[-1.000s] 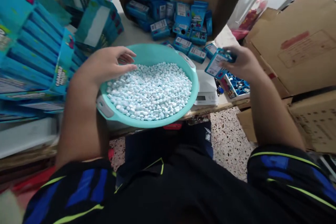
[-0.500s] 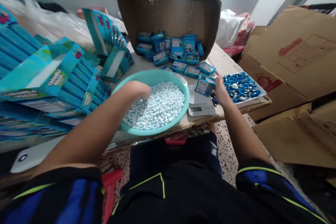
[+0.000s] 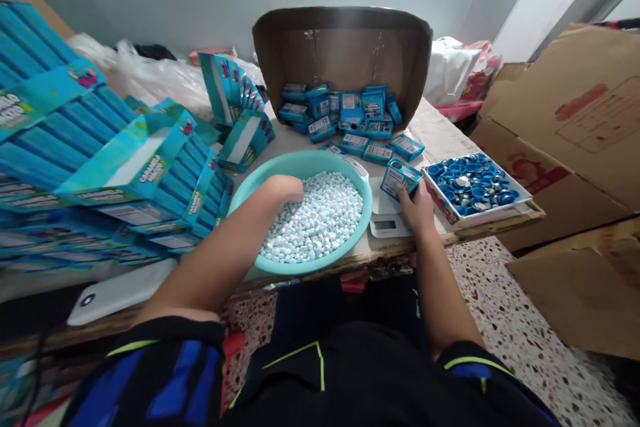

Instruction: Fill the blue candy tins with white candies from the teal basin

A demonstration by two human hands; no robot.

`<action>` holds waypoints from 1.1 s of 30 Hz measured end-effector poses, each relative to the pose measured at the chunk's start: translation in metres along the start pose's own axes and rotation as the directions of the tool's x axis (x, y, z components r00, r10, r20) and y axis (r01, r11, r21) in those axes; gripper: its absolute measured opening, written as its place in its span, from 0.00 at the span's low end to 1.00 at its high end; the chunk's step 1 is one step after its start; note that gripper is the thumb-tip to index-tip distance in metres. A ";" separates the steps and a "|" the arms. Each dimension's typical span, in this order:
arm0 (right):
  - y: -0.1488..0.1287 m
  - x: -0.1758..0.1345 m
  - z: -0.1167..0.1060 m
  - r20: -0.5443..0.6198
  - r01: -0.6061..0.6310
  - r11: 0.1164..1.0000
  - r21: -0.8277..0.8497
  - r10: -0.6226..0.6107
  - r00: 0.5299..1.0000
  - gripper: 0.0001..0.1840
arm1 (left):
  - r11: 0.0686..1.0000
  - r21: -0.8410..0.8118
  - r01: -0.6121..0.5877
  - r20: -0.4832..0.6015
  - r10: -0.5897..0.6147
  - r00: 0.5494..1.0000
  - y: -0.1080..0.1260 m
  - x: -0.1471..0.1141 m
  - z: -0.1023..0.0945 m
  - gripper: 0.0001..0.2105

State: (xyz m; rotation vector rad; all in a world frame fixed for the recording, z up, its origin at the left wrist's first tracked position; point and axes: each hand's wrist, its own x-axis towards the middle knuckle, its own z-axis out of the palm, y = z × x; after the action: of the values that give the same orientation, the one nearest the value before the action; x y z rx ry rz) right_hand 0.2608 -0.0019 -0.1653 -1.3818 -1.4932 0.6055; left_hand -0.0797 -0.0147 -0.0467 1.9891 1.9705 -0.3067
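Note:
A turquoise plastic basin (image 3: 245,195) holds a heap of small white and pale blue candies (image 3: 320,220). My left hand (image 3: 289,188) is sunk in the candies on the near left side, and its fingers are hidden. My right hand (image 3: 417,208) grips a small blue candy box (image 3: 399,179) with a printed label by its right side. The box is over a white digital scale (image 3: 391,225), beside the basin's right rim. I cannot tell whether it rests on the scale's plate.
Display boxes (image 3: 145,167) of blue packs are stacked at the left. Behind the basin, a carton (image 3: 345,47) lies on its side with several small blue boxes (image 3: 353,107). A white tray (image 3: 487,213) of blue caps stands at the right, near large cartons (image 3: 575,107).
The view has shifted, so the table appears lower and further right. My right hand has moved in front of the small box and wraps round it. My left hand stays in the candies.

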 end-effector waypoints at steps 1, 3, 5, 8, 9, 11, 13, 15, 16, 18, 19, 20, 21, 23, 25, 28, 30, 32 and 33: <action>0.000 0.001 0.001 -0.004 -0.002 1.000 -0.007 0.002 1.000 0.31 | 1.000 0.015 0.020 0.029 -0.021 0.999 0.000 -0.003 -0.003 0.10; 0.002 0.001 0.001 0.013 0.007 1.000 0.022 -0.007 1.000 0.31 | 0.998 0.047 0.046 0.094 -0.050 0.994 0.003 -0.008 -0.010 0.04; 0.004 -0.001 0.000 0.014 0.030 0.990 0.136 -0.032 0.999 0.32 | 0.998 0.057 0.033 0.113 -0.040 0.993 0.005 -0.013 -0.017 0.03; 0.004 -0.007 -0.002 -0.181 0.111 0.914 0.391 -0.042 0.983 0.34 | 0.998 0.063 -0.007 0.083 0.002 0.997 0.009 -0.019 -0.025 0.06; 0.003 -0.008 -0.003 -0.287 0.158 0.880 0.447 -0.026 0.957 0.34 | 0.998 0.063 -0.024 0.064 0.019 0.998 0.010 -0.021 -0.026 0.05; -0.001 -0.009 -0.004 -0.439 0.233 0.833 0.502 0.013 0.898 0.34 | 0.996 0.066 -0.056 0.030 0.054 0.998 0.012 -0.023 -0.027 0.03; -0.006 -0.005 -0.005 -0.490 0.249 0.813 0.527 0.051 0.870 0.34 | 0.993 0.076 -0.086 0.013 0.086 0.996 0.014 -0.025 -0.027 0.04; -0.010 0.002 -0.007 -0.494 0.241 0.794 0.558 0.085 0.865 0.34 | 0.989 0.089 -0.119 0.012 0.118 0.993 0.016 -0.025 -0.027 0.06; -0.010 0.005 -0.007 -0.495 0.239 0.783 0.574 0.099 0.863 0.34 | 0.986 0.095 -0.135 0.009 0.135 0.991 0.016 -0.024 -0.027 0.08; -0.005 0.012 -0.008 -0.479 0.218 0.772 0.596 0.124 0.869 0.35 | 0.981 0.104 -0.166 -0.008 0.168 0.986 0.017 -0.024 -0.026 0.11; -0.001 0.014 -0.008 -0.455 0.193 0.772 0.606 0.137 0.880 0.36 | 0.978 0.106 -0.178 -0.015 0.180 0.983 0.016 -0.024 -0.026 0.12; 0.004 0.016 -0.007 -0.422 0.160 0.773 0.614 0.151 0.894 0.37 | 0.976 0.106 -0.188 -0.023 0.191 0.981 0.016 -0.024 -0.026 0.13; 0.009 0.018 -0.007 -0.385 0.124 0.773 0.622 0.164 0.908 0.38 | 0.975 0.102 -0.199 -0.028 0.203 0.979 0.015 -0.024 -0.026 0.14; 0.019 0.019 -0.006 -0.327 0.072 0.767 0.637 0.185 0.927 0.39 | 0.971 0.086 -0.224 -0.051 0.228 0.972 0.012 -0.025 -0.027 0.16; 0.026 0.017 -0.007 -0.310 0.058 0.762 0.645 0.192 0.931 0.40 | 0.969 0.066 -0.239 -0.094 0.245 0.965 0.011 -0.025 -0.029 0.17; 0.028 0.015 -0.008 -0.328 0.067 0.777 0.626 0.185 0.926 0.40 | 0.976 0.040 -0.216 -0.156 0.219 0.963 0.010 -0.026 -0.033 0.18; 0.029 0.016 -0.009 -0.324 0.053 0.793 0.607 0.186 0.928 0.39 | 0.981 0.028 -0.190 -0.188 0.192 0.963 0.009 -0.026 -0.035 0.18; 0.031 0.020 -0.011 -0.329 0.025 0.804 0.594 0.214 0.920 0.36 | 0.982 0.016 -0.188 -0.216 0.187 0.958 0.009 -0.026 -0.036 0.17; 0.033 0.022 -0.012 -0.336 0.009 0.808 0.589 0.235 0.912 0.36 | 0.979 0.009 -0.204 -0.230 0.201 0.952 0.008 -0.025 -0.036 0.17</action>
State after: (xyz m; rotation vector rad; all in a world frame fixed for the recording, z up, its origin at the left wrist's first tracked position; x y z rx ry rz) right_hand 0.2886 0.0229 -0.1820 -1.0279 -0.7974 0.7332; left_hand -0.0749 -0.0247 -0.0037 2.2826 1.8671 -0.0124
